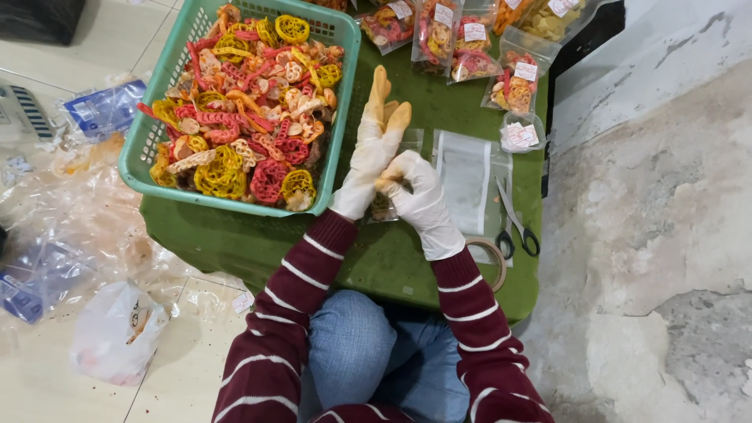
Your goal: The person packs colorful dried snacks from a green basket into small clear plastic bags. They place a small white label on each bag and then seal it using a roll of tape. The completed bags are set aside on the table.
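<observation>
Here the right hand (419, 196) pinches the left hand (370, 153)'s glove, left fingers (381, 94) straight.

Matt green cloth table cover (376, 258), perforated plastic basket (153, 129), glossy clear bags (513, 82)

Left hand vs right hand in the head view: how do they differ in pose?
The left hand is stretched flat, fingers straight and pointing away toward the packed snack bags; the right hand is curled, its fingers pinching at the left palm. The left hand lies next to the green basket of coloured crackers; the right hand is nearer the scissors and tape roll. Both wear pale gloves with orange-stained fingertips and striped maroon sleeves.
</observation>
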